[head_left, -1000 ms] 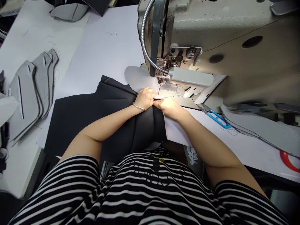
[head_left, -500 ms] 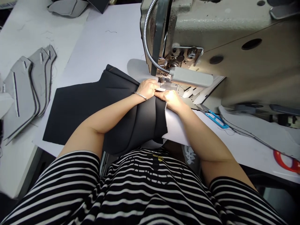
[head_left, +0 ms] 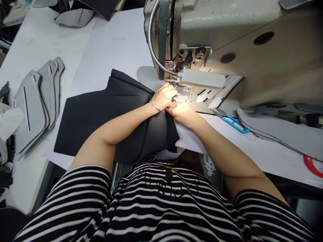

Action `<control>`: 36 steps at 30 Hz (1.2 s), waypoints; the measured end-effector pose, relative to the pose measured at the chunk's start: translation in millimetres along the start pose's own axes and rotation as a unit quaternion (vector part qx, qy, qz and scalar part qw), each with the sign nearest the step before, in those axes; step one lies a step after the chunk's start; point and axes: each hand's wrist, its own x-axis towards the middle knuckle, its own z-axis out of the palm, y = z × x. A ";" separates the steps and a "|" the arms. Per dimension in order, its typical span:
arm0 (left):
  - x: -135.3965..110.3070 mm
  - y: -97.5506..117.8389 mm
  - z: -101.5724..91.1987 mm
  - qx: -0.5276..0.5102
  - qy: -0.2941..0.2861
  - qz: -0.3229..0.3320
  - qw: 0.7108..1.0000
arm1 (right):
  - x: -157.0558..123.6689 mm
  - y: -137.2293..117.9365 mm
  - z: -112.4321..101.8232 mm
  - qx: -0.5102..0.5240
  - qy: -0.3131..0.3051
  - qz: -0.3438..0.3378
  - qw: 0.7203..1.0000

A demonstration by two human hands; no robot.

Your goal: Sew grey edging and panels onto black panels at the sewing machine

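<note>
A large black fabric piece point(head_left: 101, 114) lies across the white table and under my forearms. My left hand point(head_left: 164, 95), with a thin bracelet at the wrist, is closed in a pinch on the fabric's edge right at the presser foot of the sewing machine point(head_left: 227, 43). Just to its right, my right hand point(head_left: 182, 111) presses down on the fabric edge with its fingers curled. The machine's lamp point(head_left: 202, 80) lights both hands. The fingertips are partly hidden by the lamp and the machine head.
A stack of grey cut pieces point(head_left: 37, 101) lies at the left. Blue-handled snips point(head_left: 233, 123) rest right of the hands, with another grey piece point(head_left: 282, 134) and a red ring point(head_left: 313, 165) further right. More grey pieces point(head_left: 73, 16) sit at the far back.
Both hands have pushed the black fabric's edge forward, from in front of the needle plate to right under the machine head. The fabric has slid a little away from me.
</note>
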 end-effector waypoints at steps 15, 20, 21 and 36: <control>-26.9 11.4 8.9 -0.008 0.020 -0.072 0.997 | 0.2 -17.7 9.9 -0.014 0.033 0.037 0.999; -20.4 0.7 11.4 -0.017 0.001 -0.076 0.997 | 6.0 -11.4 10.3 -0.003 0.030 0.048 0.998; -18.5 -3.2 12.6 -0.021 0.002 -0.070 0.997 | 8.1 -9.3 11.0 0.000 0.032 0.048 0.998; 0.3 -14.5 7.1 -0.022 -0.009 -0.082 0.996 | 11.6 -5.9 26.1 -0.002 0.080 -0.013 0.997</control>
